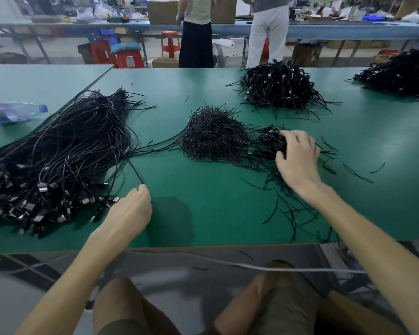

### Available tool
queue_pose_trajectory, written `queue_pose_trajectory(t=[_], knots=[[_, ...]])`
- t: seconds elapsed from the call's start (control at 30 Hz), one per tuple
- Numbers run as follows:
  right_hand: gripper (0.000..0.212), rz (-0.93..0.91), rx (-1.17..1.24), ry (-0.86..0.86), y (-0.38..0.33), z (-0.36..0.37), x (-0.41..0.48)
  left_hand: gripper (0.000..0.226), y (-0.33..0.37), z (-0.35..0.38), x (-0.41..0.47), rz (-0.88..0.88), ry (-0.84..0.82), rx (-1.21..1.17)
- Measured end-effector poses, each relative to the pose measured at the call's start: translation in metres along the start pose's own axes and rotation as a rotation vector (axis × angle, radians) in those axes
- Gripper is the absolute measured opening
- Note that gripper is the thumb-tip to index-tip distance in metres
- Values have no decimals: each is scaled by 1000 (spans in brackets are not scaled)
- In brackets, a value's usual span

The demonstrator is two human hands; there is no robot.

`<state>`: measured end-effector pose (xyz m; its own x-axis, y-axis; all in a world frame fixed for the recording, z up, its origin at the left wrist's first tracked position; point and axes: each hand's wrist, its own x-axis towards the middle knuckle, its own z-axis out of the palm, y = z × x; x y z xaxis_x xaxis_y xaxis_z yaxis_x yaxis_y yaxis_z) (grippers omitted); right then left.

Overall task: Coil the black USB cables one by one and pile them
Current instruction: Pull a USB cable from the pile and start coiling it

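Green table stretches wide, blue-capped plastic bottle lies on its side far left, red stool beyond, person in black skirt and person in white trousers stand at the back bench

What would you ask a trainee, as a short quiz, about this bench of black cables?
1. True or false: the left hand pinches a single black cable.
2. The right hand rests on: A) a plastic bottle; B) a small cable heap; C) a cardboard box.
3. Fill in: the table top is ___ in colour.
Key: 1 true; 2 B; 3 green.
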<state>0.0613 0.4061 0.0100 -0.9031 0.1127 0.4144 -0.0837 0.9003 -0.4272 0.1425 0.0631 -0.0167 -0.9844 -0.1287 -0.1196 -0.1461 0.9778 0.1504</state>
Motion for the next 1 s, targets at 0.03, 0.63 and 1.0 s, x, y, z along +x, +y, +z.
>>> queue_pose_trajectory(t=[0.03,0.63,1.0], knots=[[51,-83,-14,25,-4,4,-12,13,5,0,-1,31,33,-31],[34,-186,792,-359,-103,49,-121,34,95,-6,-52,536,48,-894],[18,-340,533,-430,-96,46,-130,56,92,-24,-62,616,45,-1246]])
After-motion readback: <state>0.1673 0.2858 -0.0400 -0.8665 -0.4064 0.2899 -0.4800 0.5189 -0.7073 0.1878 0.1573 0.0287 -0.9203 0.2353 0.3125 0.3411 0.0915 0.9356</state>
